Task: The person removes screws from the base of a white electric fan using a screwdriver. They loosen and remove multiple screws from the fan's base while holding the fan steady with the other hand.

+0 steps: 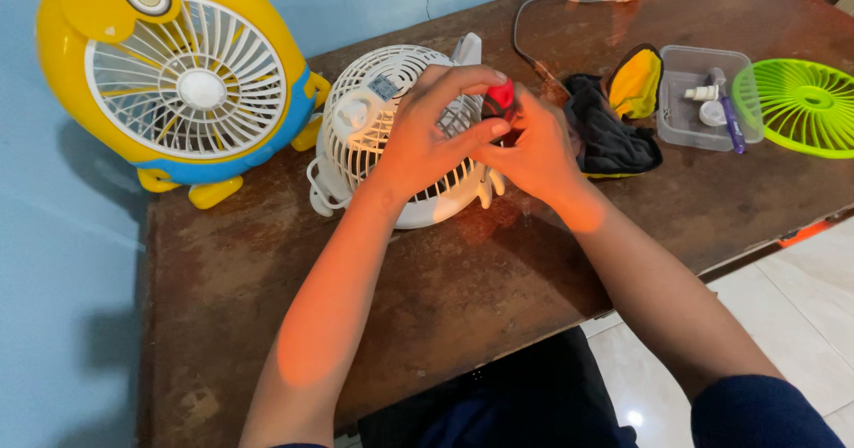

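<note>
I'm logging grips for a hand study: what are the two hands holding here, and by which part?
Both the left hand and right hand pinch a small red-tipped tool near its upper end, over the white fan. Its lower part is hidden.

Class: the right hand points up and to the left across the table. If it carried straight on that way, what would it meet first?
The right hand already touches the red tool and the left hand. Just beyond lies the white fan, though depth is unclear.
</note>
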